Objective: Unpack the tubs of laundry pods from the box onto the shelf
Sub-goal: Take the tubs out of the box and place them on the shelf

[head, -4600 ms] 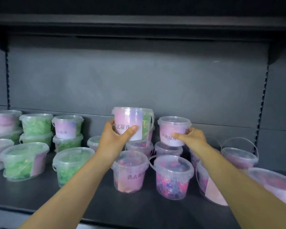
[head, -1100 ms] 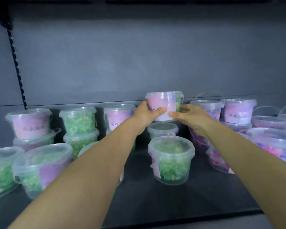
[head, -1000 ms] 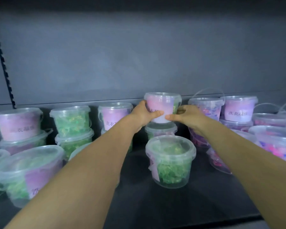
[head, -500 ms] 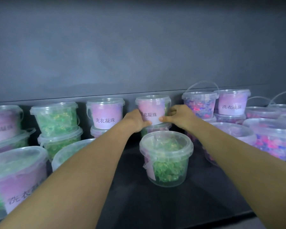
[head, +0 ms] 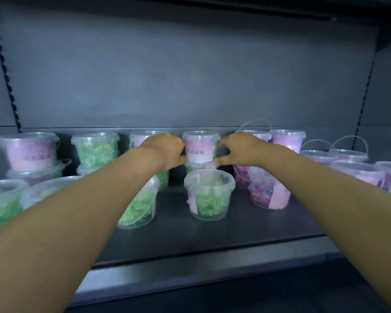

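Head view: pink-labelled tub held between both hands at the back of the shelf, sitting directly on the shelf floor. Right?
Not quite. The head view shows the pink-labelled tub between the left hand and right hand, but stacked on another tub, not on the shelf floor.

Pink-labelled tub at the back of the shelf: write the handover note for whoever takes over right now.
Left hand: closed on the left side of the pink-labelled clear plastic tub.
Right hand: on its right side, fingers at its base, grip looks loose.
Tub: sits stacked on another tub in the back row of the dark metal shelf, label facing out.
Done: many green and pink tubs already shelved, several stacked two high.
Left: let go, check it sits steady. The box is out of view, so the remaining count is unknown.
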{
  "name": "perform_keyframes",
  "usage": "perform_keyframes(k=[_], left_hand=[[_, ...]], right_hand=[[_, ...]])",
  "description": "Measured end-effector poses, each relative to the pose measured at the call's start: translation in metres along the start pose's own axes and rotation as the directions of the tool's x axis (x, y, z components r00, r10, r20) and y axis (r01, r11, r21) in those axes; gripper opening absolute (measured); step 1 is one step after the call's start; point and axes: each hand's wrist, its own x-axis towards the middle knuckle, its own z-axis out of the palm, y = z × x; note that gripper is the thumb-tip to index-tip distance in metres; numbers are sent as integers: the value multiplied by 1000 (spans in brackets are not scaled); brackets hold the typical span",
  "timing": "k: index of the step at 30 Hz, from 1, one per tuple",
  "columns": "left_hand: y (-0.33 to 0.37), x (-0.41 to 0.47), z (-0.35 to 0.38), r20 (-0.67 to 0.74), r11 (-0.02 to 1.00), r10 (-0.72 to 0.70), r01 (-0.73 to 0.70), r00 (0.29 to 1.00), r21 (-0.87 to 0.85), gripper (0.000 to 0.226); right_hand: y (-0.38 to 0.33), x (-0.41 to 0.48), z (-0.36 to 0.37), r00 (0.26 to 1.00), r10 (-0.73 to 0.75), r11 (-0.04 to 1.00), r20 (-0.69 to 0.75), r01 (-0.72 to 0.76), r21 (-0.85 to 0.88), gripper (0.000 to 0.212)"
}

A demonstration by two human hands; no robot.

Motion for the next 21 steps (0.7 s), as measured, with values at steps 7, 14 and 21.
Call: perform_keyframes(k=[7,14,21], left_hand=[[28,-113,-55,-74,1000,-8,9,997,21,39],[63,-266,-73,-34,991,-137,137,990,2,37],[96,-408,-82,75,962,-254,259,964,-82,33]], right_hand=[[-42,-100,-42,995,-93,993,-23,91,-74,43],[-76,-239,-59,991,-113,993,-78,115,28,43],[-105,-364,-59,997,-72,986,-24,75,147,53]])
